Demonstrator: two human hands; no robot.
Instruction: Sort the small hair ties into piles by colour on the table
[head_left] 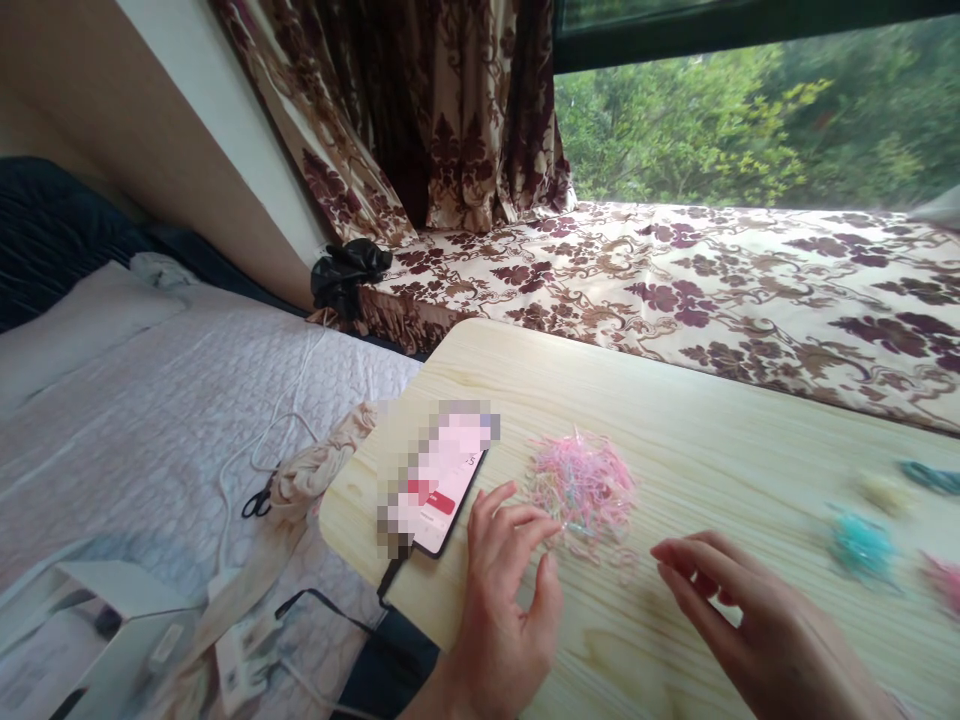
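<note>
A loose pile of thin pink bands (581, 480), which look like small elastic bands with a few pale and bluish ones among them, lies on the wooden table (517, 370). At its near left edge is my left hand (514, 580), fingers spread and curved, the index fingertip close to the bands. My right hand (739, 610) hovers to the right of the pile, thumb and fingertips brought together; anything pinched there is too small to make out. Several stray bands (619, 560) lie between my hands.
A phone (442, 490) on a cable lies left of the pile. On the right are a turquoise bunch (862, 545), a pale yellow bunch (885, 492), a dark teal bunch (930, 477) and a pink bunch (943, 582). A bed (187, 400) with cables stands left; a cloth-covered window ledge (637, 270) runs behind.
</note>
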